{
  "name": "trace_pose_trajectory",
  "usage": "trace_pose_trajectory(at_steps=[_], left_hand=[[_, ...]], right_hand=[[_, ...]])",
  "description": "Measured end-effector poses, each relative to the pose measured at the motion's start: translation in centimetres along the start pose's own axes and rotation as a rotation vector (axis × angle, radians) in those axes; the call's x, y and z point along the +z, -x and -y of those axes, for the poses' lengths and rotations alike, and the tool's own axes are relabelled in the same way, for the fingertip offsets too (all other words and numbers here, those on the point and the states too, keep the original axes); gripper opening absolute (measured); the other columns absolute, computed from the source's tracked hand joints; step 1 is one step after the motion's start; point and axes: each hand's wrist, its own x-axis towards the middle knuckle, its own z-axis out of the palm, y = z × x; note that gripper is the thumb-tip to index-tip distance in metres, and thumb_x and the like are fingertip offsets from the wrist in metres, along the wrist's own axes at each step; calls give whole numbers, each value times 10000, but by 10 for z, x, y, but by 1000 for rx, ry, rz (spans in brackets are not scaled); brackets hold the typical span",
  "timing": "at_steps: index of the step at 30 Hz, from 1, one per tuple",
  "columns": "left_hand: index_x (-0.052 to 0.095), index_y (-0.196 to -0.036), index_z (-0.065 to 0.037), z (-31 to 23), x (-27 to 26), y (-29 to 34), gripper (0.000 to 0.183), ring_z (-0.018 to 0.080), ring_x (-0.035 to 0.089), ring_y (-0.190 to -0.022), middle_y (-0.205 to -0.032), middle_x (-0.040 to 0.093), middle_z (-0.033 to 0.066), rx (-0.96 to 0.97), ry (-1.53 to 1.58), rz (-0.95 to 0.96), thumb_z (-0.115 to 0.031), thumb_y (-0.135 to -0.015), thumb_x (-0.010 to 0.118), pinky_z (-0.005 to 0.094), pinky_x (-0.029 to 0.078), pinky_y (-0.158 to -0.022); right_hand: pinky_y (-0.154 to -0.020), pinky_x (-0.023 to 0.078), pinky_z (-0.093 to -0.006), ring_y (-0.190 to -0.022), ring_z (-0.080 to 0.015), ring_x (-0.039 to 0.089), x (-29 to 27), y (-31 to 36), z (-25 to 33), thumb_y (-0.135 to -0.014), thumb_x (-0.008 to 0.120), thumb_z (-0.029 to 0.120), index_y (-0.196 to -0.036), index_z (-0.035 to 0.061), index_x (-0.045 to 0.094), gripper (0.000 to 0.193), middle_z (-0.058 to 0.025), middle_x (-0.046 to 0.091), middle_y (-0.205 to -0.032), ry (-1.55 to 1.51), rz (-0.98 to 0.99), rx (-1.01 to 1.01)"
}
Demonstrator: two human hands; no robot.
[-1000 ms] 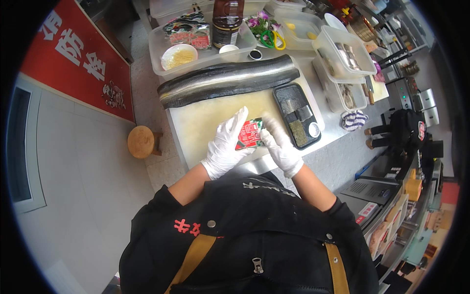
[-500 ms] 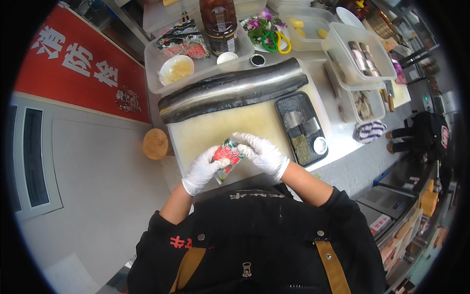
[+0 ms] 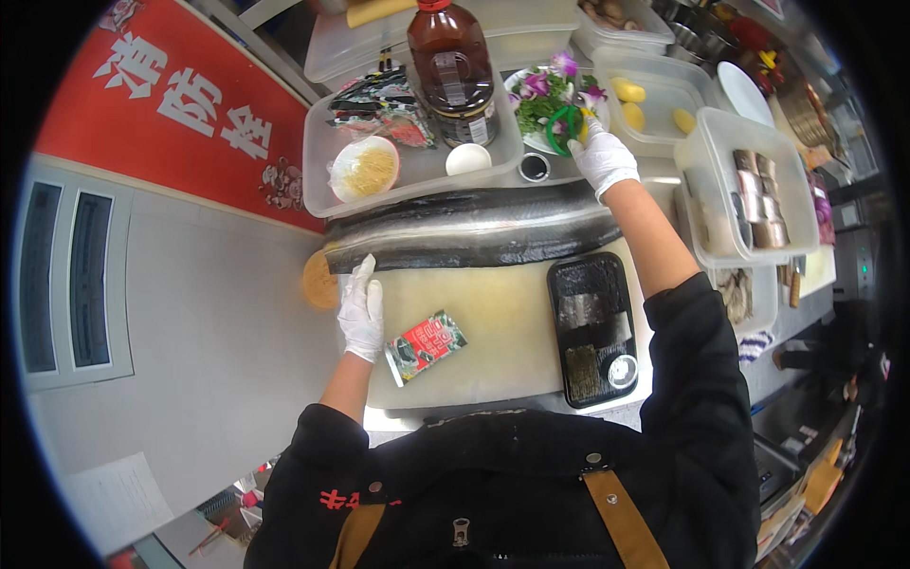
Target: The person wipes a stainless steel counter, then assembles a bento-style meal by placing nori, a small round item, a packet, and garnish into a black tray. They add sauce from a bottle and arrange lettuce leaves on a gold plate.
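Observation:
At the left edge of the cutting board (image 3: 493, 365), my gloved left hand (image 3: 361, 311) is empty, its fingers stretched out close to the end of a long dark fish (image 3: 474, 228) with a pale stripe. A red-and-green packet (image 3: 427, 347) lies on the board beside that hand. My gloved right hand (image 3: 604, 161) reaches across the fish to scissors (image 3: 559, 131) with green and yellow loops, its fingers closed round the yellow one. The blades are hidden. A black tray (image 3: 570, 275) on the right holds silvery pieces, a dark green sheet and a small white cup.
A clear tub (image 3: 318, 156) at the back holds packets, a bowl (image 3: 339, 182) of pale shreds and a big brown bottle (image 3: 455, 71). Greens and purple flowers (image 3: 536, 85) sit on a plate. Stacked containers (image 3: 706, 204) with fish pieces stand at right.
The packet has left both hands and now lies on the board. My right hand has moved far right to the scissors. My left hand has drawn left and opened out.

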Motion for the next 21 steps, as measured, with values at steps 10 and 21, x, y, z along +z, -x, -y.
trace_pose_trajectory(at_steps=[10, 21], left_hand=[[562, -1381, -78, -6, 0, -2, 418, 322, 502, -1330, -1392, 578, 145, -25, -44, 28, -256, -1013, 475, 413, 356, -1132], [582, -1358, -85, -5, -4, -1, 383, 319, 509, -1320, -1378, 589, 128, -35, 44, 23, -224, -1017, 475, 412, 364, -1127]], right_hand=[[-824, 526, -330, -883, -208, 691, -31, -43, -7, -854, 716, 266, -1491, 12, 327, 788, -109, 712, -1046, -390, 289, 132], [-488, 336, -146, -599, 0, 520, -102, 10, -20, -893, 701, 129, -1188, 57, 621, 314, 33, 666, -845, -1326, 303, 158]])
